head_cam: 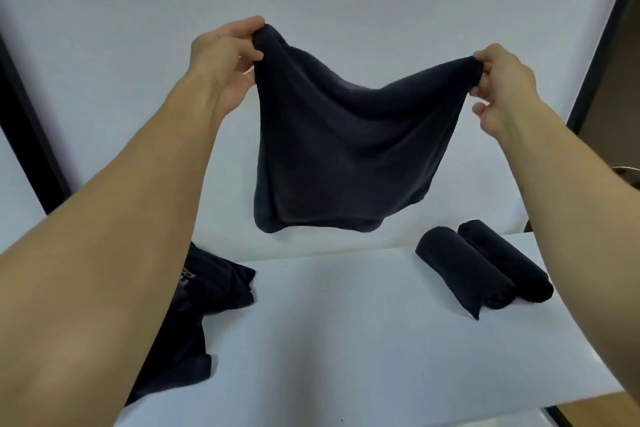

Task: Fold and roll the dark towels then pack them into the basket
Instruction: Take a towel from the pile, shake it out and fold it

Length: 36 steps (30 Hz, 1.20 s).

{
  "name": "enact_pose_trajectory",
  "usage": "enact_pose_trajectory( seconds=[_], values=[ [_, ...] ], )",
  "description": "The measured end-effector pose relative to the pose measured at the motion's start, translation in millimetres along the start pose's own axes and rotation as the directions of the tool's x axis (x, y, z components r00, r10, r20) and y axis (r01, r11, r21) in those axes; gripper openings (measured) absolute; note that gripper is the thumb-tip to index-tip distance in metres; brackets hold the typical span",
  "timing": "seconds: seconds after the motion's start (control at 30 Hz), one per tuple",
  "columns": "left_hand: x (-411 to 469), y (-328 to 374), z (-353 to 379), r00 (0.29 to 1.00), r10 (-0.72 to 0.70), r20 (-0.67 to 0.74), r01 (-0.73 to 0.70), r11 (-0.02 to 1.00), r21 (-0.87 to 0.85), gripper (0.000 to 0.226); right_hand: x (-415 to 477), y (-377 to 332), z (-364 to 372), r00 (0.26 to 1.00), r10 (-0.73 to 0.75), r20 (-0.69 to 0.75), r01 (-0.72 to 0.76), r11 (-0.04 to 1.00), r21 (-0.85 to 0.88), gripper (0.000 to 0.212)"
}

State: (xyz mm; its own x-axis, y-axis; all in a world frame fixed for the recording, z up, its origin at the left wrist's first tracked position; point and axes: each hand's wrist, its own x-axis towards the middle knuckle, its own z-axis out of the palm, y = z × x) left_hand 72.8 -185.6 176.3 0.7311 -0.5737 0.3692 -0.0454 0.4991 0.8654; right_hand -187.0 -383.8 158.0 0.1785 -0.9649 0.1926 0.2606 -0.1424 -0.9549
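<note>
I hold a dark towel [346, 149] up, fingers [251, 54] of left hand [221, 55] and right hand [505, 80] clamped on its corners, two rolled towels [464, 270] at right

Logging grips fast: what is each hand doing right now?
Left hand: pinches one top corner of the dark towel, held up in the air.
Right hand: pinches the other top corner.

Nothing legible; a pale mark [187, 278] on the dark towel pile [221, 288] is too blurred to read
</note>
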Motion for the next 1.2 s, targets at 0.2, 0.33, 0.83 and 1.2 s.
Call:
enact_pose_trajectory(
  seconds=[0.2, 0.33, 0.83, 1.2],
  values=[
    [-15, -1, 8, 0.999, 0.013, -0.041, -0.018, 0.994, -0.112, 0.024, -4, 7, -14, 1.0, 0.018, -0.01, -0.018, 1.0, 0.015, 0.025],
    [-16, -10, 4, 0.99, 0.033, -0.139, -0.033, 0.999, 0.006, 0.027, -9, 17, -23, 0.997, 0.072, -0.006, -0.072, 0.997, 0.018, 0.014],
    [-32, -16, -26, 0.984, -0.104, -0.142, 0.095, 0.993, -0.074, 0.042, -26, 25, -31, 0.969, 0.109, 0.224, -0.173, 0.94, 0.292, 0.025],
    [-11, -40, -42, 0.989, 0.104, -0.105, -0.014, 0.772, 0.635, 0.025, 11, 44, -28, 0.971, -0.14, 0.193, 0.196, 0.929, -0.314, 0.023]
  ],
)
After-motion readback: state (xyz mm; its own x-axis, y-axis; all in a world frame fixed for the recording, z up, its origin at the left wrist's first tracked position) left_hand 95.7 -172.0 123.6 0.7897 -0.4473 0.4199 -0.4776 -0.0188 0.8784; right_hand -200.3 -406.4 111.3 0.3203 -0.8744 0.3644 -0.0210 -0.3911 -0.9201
